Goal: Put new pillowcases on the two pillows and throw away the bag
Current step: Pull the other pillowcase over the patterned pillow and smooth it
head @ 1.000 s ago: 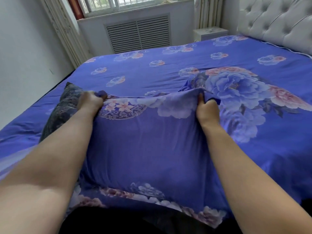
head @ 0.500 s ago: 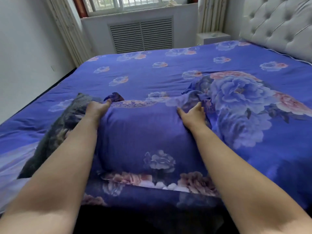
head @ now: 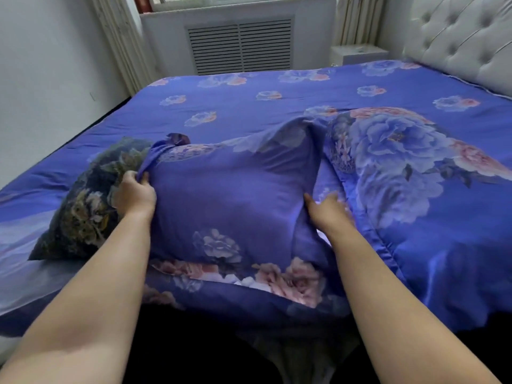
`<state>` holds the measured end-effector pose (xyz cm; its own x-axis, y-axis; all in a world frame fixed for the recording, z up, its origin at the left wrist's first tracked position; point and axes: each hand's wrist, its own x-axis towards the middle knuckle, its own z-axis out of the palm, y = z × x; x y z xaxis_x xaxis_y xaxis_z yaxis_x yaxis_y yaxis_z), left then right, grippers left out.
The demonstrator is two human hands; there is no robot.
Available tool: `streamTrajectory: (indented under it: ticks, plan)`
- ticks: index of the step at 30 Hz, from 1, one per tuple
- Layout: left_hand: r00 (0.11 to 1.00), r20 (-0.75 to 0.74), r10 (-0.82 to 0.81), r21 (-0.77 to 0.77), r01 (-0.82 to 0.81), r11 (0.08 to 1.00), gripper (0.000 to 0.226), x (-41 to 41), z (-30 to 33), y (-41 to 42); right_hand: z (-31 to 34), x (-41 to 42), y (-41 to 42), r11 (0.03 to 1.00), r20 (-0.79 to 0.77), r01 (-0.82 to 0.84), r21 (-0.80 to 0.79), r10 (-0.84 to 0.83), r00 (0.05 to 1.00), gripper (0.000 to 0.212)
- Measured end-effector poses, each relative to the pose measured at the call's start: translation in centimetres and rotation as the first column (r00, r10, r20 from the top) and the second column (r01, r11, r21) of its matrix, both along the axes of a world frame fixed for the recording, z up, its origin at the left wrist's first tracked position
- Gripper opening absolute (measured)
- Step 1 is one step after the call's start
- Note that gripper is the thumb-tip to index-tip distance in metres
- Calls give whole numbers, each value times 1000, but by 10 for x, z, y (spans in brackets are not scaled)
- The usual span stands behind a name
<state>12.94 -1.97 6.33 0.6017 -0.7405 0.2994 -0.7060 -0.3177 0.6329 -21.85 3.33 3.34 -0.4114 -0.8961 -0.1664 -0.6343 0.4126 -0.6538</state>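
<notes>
A pillow in a blue floral pillowcase (head: pixel 230 200) lies on the near edge of the bed, between my arms. My left hand (head: pixel 135 194) grips a bunched fold of the pillowcase at its left side. My right hand (head: pixel 327 207) is at the right edge of the pillow, fingers extended and blurred, touching the fabric there. A second pillow in a dark floral cover (head: pixel 88 206) lies to the left, partly behind my left hand. No bag is in view.
The bed carries a blue floral quilt (head: pixel 401 167). A tufted pale headboard (head: pixel 460 37) stands at the right, a white nightstand (head: pixel 358 52) at the far corner. A radiator grille (head: pixel 239 44) sits under the window. A white wall runs along the left.
Both hands have come back from the pillow's far edge to its sides. The left hand now grips the pillowcase at the left; the right hand has slid to the right edge.
</notes>
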Motion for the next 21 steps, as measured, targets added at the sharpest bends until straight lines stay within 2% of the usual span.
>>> streamTrajectory:
  ticks: [3, 5, 7, 9, 11, 13, 15, 17, 19, 21]
  plan:
    - [999, -5, -44, 49, 44, 998, 34, 0, -3, -3, 19, 9, 8, 999, -35, -44, 16, 45, 998, 70]
    - [998, -21, -59, 92, 61, 994, 38, -5, -2, -5, 25, 15, 6, 988, -16, -131, 85, 133, 991, 79]
    - [997, 0, -73, 161, 72, 984, 42, -9, 2, -6, 25, 23, 3, 961, 97, -222, 166, 208, 973, 95]
    - [994, 7, -111, 198, 108, 974, 38, -14, 3, -8, 20, 34, 2, 951, 259, -247, 185, 196, 946, 107]
    - [986, 3, -167, 138, 165, 977, 30, -25, 3, -9, 17, 49, 4, 984, 369, -159, 74, 121, 921, 105]
    - [977, 29, -210, 48, 208, 977, 24, -41, 5, -6, 16, 62, 7, 993, 354, -19, -115, 59, 933, 90]
    - [973, 94, -212, -40, 216, 976, 24, -47, 14, -2, 22, 57, 10, 945, 335, 69, -321, 45, 941, 75]
    - [979, 124, -161, -151, 179, 972, 27, -35, 28, -3, 33, 33, 5, 853, 311, 129, -506, 41, 949, 62]
    - [985, 109, -131, -176, 149, 973, 26, -21, 31, -7, 42, 2, -5, 815, 260, 167, -555, -21, 965, 54]
    - [981, 125, -147, -86, 159, 984, 21, -20, 20, -5, 34, -20, -12, 870, 210, 185, -457, -96, 973, 57]
